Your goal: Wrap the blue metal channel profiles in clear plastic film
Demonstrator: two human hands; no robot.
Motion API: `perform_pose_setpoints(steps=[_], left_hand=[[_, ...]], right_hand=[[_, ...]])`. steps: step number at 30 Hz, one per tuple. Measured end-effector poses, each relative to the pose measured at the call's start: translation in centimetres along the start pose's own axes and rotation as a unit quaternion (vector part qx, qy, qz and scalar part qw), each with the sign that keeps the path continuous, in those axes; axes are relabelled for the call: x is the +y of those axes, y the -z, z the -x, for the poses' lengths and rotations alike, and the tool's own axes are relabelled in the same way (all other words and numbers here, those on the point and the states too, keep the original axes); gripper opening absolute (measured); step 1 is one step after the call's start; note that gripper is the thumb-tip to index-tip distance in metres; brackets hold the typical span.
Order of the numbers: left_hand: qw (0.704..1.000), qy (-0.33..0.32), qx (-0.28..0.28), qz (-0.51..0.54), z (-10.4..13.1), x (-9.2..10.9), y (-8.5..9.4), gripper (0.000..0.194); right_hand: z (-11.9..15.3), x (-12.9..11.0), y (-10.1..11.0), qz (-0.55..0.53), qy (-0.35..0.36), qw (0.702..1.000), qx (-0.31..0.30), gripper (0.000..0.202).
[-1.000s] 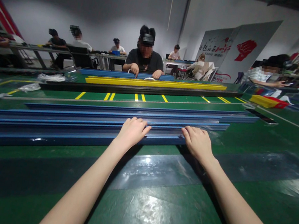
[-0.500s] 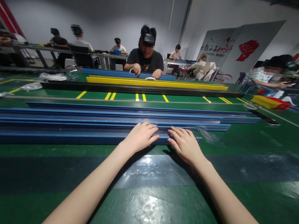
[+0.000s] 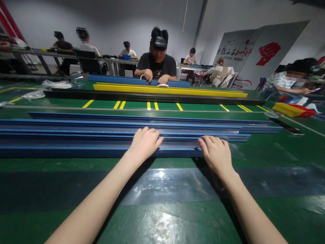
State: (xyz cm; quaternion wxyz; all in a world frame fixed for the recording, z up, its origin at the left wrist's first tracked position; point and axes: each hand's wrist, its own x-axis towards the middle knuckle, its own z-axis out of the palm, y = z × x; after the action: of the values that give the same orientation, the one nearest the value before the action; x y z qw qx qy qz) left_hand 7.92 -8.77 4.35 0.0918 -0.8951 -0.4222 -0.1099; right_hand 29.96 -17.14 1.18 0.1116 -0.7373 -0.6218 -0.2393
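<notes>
Green worktop (image 3: 163,236) fills the bottom of frame, glare spot at lower centre. Clear film strip (image 3: 168,184) lies flat across it, left edge to right edge, passing below both your hands.

Your left hand (image 3: 145,142): palm down just left of centre, fingers bent over the nearest blue channel (image 3: 55,146). Your right hand (image 3: 215,154): right of centre, palm down, fingers bent at that channel's right end. Hands are well apart, thumbs pointing inward. Can't tell if either one is closed in a grip or just resting; the fingertips' undersides are hidden.

That channel runs from the left edge to your right hand. More blue channels (image 3: 114,119) lie right behind it, roughly parallel, reaching right of centre. Phone (image 3: 286,126) sits near their right ends.

Beyond: yellow tape marks on the green, then a long black rail (image 3: 154,96), a yellow rail (image 3: 170,90) just behind, then a blue rail (image 3: 110,78). Crumpled clear plastic (image 3: 56,84) by the black rail's left end; yellow tray (image 3: 286,109) by its right.

Across from you, a person in a dark shirt (image 3: 167,66) has both hands down at the blue rail, white ring (image 3: 163,85) beside them. Banner with red fist (image 3: 269,52), upper right.
</notes>
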Motion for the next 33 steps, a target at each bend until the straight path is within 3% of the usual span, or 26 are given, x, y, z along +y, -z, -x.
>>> perform_pose_setpoints(steps=[6, 16, 19, 25, 33], left_hand=[[1.000, 0.024, 0.009, -0.010, -0.1, -0.3, -0.1, 0.033], [0.988, -0.137, 0.032, 0.061, 0.2, 1.4, -2.0, 0.032], [0.986, -0.146, 0.027, 0.072, 0.1, 1.6, -2.3, 0.033], [0.990, -0.121, 0.012, 0.076, 0.1, 1.3, -2.0, 0.034], [0.999, -0.044, 0.013, 0.018, 0.1, 0.7, -0.7, 0.035]], right_hand=[[0.2, -0.6, -0.3, 0.014, 0.012, 1.000, -0.014, 0.044], [0.7, -2.5, -1.2, -0.046, 0.136, 0.990, 0.000, 0.050], [0.7, -2.6, -1.2, -0.054, 0.155, 0.986, 0.001, 0.050], [0.4, -2.0, -0.9, -0.057, 0.131, 0.990, 0.009, 0.045], [0.2, -0.7, -0.6, -0.026, 0.034, 0.999, 0.031, 0.040]])
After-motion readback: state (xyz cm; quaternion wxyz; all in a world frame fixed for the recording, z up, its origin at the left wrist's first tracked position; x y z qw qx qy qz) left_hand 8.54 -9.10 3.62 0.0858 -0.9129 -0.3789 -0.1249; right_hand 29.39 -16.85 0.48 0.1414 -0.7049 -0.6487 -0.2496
